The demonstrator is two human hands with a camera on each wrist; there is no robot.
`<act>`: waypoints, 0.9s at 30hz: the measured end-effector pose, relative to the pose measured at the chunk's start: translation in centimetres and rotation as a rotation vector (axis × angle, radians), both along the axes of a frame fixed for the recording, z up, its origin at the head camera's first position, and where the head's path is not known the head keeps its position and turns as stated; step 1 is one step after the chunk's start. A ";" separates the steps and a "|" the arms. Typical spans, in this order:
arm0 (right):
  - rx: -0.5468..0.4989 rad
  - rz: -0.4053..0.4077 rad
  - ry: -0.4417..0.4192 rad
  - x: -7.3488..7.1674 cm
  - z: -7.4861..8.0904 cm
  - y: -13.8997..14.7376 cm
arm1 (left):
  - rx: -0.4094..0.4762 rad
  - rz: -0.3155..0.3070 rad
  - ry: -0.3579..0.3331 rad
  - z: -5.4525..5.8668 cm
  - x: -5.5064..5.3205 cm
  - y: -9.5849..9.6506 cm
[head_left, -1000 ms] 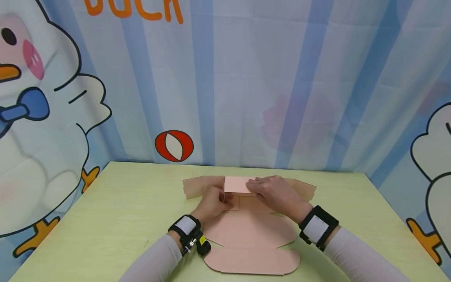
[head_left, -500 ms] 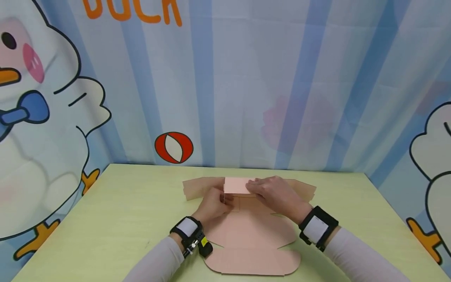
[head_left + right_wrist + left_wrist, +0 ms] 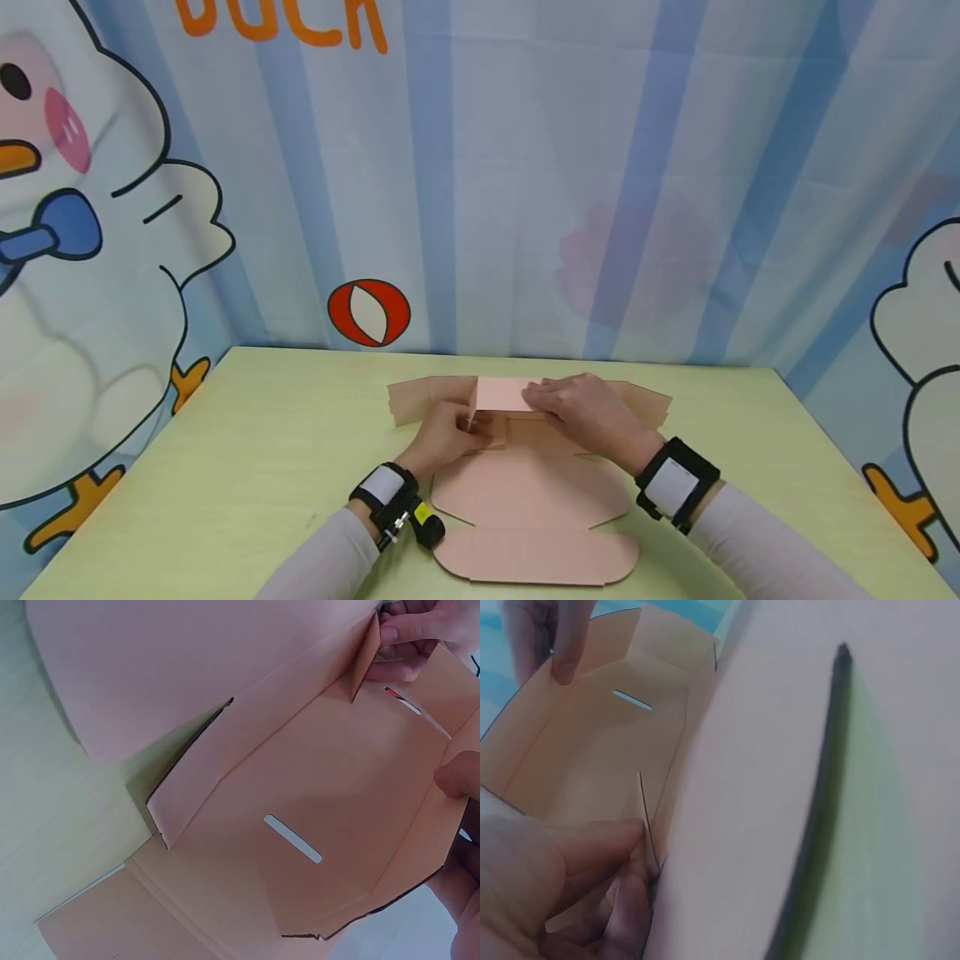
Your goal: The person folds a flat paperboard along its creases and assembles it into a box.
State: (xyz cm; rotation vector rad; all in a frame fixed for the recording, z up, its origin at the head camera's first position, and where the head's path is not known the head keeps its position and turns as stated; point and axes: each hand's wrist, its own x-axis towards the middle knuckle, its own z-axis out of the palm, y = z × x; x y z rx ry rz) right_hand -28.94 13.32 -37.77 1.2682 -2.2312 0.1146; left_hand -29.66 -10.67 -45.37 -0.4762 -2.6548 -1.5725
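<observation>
A flat-cut pink-brown cardboard box (image 3: pixel 532 492) lies partly folded on the table, its far panel raised. My left hand (image 3: pixel 437 437) is at the box's left inner corner. In the left wrist view, its thumb and fingers pinch a small upright side flap (image 3: pixel 646 817). My right hand (image 3: pixel 592 412) grips the top edge of the raised far panel (image 3: pixel 498 394), with the thumb (image 3: pixel 454 776) on the inner side in the right wrist view. Two slots show in the panel facing that camera, the nearer slot (image 3: pixel 292 838) whole. Part of the left fingers is hidden behind the flap.
Side wings, such as the left wing (image 3: pixel 420 398), spread out from the far panel. The rounded front flap (image 3: pixel 536 557) lies near the front of the pale yellow table (image 3: pixel 247 442). A striped cartoon curtain (image 3: pixel 510 183) hangs behind the table.
My left hand has shifted slightly left with the small flap, which leans further that way. The right hand stays on the far panel.
</observation>
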 end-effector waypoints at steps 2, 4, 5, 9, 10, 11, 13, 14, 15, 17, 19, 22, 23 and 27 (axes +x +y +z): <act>0.001 -0.003 0.000 0.0 0.0 0.0 | 0.043 0.008 -0.042 0.1 0.1 -0.2; 0.002 -0.005 0.001 0.0 0.0 0.0 | 0.075 0.011 -0.068 0.3 0.2 -0.4; 0.003 -0.006 0.002 0.0 0.0 0.0 | 0.091 0.014 -0.084 0.3 0.2 -0.4; 0.004 -0.006 0.002 0.0 0.0 0.0 | 0.105 0.029 -0.118 0.4 0.4 -0.6; 0.005 -0.006 0.001 0.0 0.1 0.0 | 0.100 0.035 -0.121 0.5 0.4 -0.6; 0.007 -0.008 -0.002 0.0 0.1 0.0 | 0.095 0.043 -0.130 0.5 0.4 -0.6; 0.013 -0.010 -0.003 -0.1 0.1 0.0 | 0.091 0.050 -0.142 0.6 0.5 -0.7; 0.016 -0.013 -0.005 -0.1 0.2 0.0 | 0.090 0.052 -0.149 0.7 0.6 -0.7; 0.018 -0.014 -0.006 -0.1 0.2 -0.1 | 0.092 0.051 -0.160 0.7 0.7 -0.7; 0.023 -0.018 -0.007 -0.1 0.2 -0.1 | 0.095 0.041 -0.175 0.9 0.8 -0.8; 0.022 -0.020 -0.005 -0.1 0.3 -0.1 | 0.088 0.027 -0.173 1.1 0.9 -0.9; 0.018 -0.020 -0.004 0.0 0.3 -0.1 | 0.068 0.003 -0.146 1.2 0.9 -1.3; 0.018 -0.019 -0.004 0.0 0.3 -0.1 | 0.059 -0.002 -0.133 1.2 0.9 -1.4; 0.018 -0.017 -0.005 0.0 0.3 -0.1 | 0.037 0.006 -0.090 1.7 0.8 -2.1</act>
